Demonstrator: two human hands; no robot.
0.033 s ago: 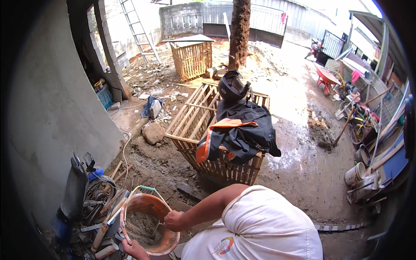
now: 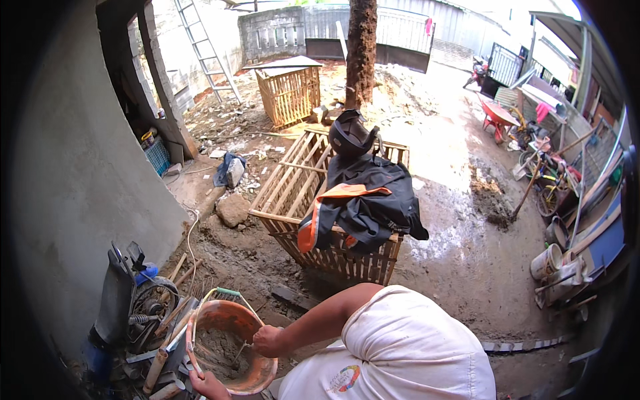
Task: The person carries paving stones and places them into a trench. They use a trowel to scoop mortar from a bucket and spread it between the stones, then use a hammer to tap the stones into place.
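Low at the left stands an orange bucket [image 2: 261, 368] with wet grey mortar [image 2: 220, 350] inside. Its wire handle with a green grip [image 2: 229, 292] leans up over the far rim. My left hand [image 2: 211, 385] is closed on the bucket's near left rim. At the right rim my right hand [image 2: 268, 341] is closed in a fist round what looks like a trowel [image 2: 247, 344]. Only a short metal neck shows past the fingers; its handle is hidden in the fist and I cannot see the blade.
Ahead is a slatted wooden crate [image 2: 283, 200] bearing a dark jacket [image 2: 377, 200] and a black helmet [image 2: 352, 133]. Wood and pipes [image 2: 157, 370] crowd the bucket's left, beside a grey wall [image 2: 87, 167]. A wheelbarrow [image 2: 499, 115], bicycle [image 2: 548, 197] and white pail [image 2: 547, 262] stand right.
The background has shifted slightly left in the view. Both hands keep their hold at the bucket, and the metal neck by my right hand has moved very little.
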